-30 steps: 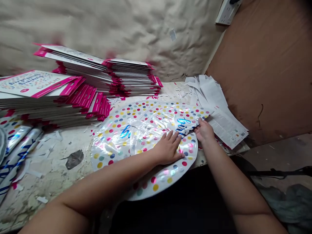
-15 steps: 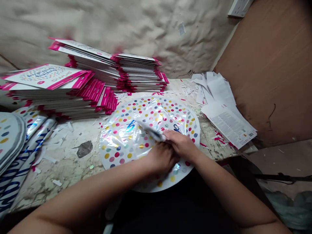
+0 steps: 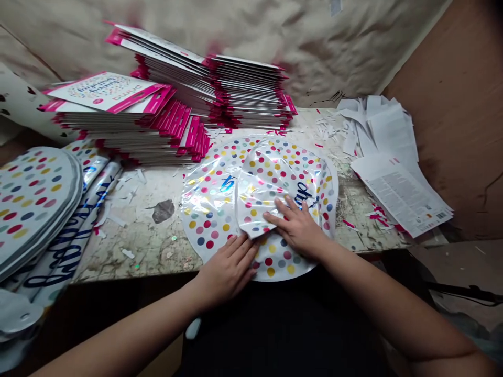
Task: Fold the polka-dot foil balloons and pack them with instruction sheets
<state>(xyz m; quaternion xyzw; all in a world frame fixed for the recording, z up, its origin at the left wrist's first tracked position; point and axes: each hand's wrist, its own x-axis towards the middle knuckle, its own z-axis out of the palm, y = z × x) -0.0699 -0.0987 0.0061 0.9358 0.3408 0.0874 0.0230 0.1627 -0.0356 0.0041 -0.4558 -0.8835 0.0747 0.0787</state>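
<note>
A flat foil balloon (image 3: 212, 235) with coloured dots and blue lettering lies at the front edge of the worktable. Part of it is folded over itself, making a flap (image 3: 263, 183) across its middle. My left hand (image 3: 230, 264) rests flat on the near edge, fingertips by the flap's lower end. My right hand (image 3: 296, 225) presses on the flap's right side with its fingers spread. Neither hand grips anything.
Several stacks of pink-edged card packets (image 3: 157, 125) stand at the back left. More dotted foil balloons (image 3: 35, 199) are piled at left. White paper sheets (image 3: 401, 193) lie at right. Paper scraps litter the worktable (image 3: 118, 246).
The hands were together, holding a bunched part of the foil balloon. They have parted and now lie flat on it, with the flap laid down. The view has shifted left and down.
</note>
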